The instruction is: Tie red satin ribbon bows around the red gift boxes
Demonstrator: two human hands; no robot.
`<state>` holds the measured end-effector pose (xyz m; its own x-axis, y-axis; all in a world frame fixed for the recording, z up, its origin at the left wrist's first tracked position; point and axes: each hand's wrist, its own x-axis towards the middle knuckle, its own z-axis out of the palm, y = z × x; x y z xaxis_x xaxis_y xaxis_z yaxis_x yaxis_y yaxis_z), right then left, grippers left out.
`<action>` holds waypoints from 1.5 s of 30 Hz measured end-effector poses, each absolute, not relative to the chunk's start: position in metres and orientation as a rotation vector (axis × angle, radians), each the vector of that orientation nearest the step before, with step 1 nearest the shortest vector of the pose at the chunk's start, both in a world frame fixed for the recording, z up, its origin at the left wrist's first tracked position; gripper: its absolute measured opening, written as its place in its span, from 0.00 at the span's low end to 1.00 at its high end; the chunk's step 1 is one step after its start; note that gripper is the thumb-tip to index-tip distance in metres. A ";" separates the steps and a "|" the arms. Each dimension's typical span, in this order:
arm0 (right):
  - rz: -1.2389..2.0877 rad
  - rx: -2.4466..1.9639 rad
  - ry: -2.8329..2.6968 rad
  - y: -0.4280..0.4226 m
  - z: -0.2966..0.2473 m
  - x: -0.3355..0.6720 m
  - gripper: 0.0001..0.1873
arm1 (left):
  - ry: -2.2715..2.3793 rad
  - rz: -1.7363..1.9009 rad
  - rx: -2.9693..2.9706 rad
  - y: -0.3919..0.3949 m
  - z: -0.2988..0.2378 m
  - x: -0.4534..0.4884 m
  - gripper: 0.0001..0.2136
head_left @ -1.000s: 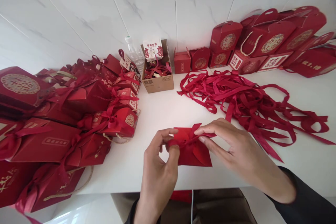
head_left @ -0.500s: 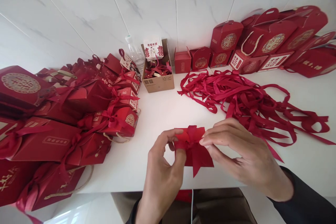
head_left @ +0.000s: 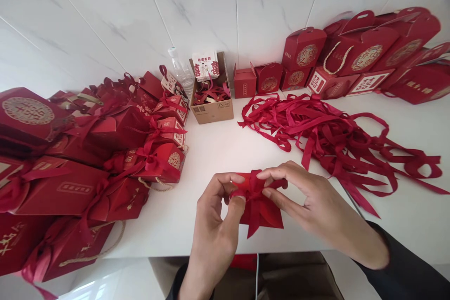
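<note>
At table's 6 o'clock edge, left hand (head_left: 214, 229) and right hand (head_left: 316, 206) pinch the red satin ribbon bow (head_left: 253, 191) on a small red paper box (head_left: 269, 215); knot formed, loops unfinished, loose red ribbons (head_left: 333, 136) piled at 2 o'clock.

A bare strip of white table (head_left: 218, 150) runs from the hands up to the cardboard box (head_left: 212, 103) by the wall, wide enough for a hand to pass. On the left, stacked red gift boxes (head_left: 105, 159) crowd right up to that strip. On the right, a loose heap of red ribbons (head_left: 333, 136) spreads over the table, with red bags (head_left: 362, 51) lined against the wall behind it. The near edge right of the right hand (head_left: 316, 206) lies open. The left hand (head_left: 214, 229) has bare table just beside it.
</note>
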<state>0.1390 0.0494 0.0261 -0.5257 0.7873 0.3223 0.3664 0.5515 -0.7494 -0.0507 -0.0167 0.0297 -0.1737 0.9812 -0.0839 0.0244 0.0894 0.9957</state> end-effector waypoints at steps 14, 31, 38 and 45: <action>0.606 -0.811 -2.190 0.048 0.023 0.136 0.09 | 1.555 1.272 1.028 -0.015 0.030 -0.047 0.08; 0.743 -0.818 -2.252 0.043 0.021 0.135 0.11 | 1.631 1.137 1.181 -0.032 0.028 -0.058 0.13; 0.649 -0.726 -2.278 0.041 0.022 0.138 0.12 | 1.738 1.441 1.087 -0.034 0.020 -0.058 0.13; 0.643 -0.727 -2.261 0.039 0.017 0.137 0.13 | 1.698 1.288 1.181 -0.030 0.034 -0.043 0.10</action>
<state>0.1371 0.0393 0.0173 -0.6219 0.6470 0.4412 0.3179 0.7235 -0.6128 -0.0433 -0.0301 0.0337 -0.3477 0.9376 -0.0003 0.2521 0.0938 0.9631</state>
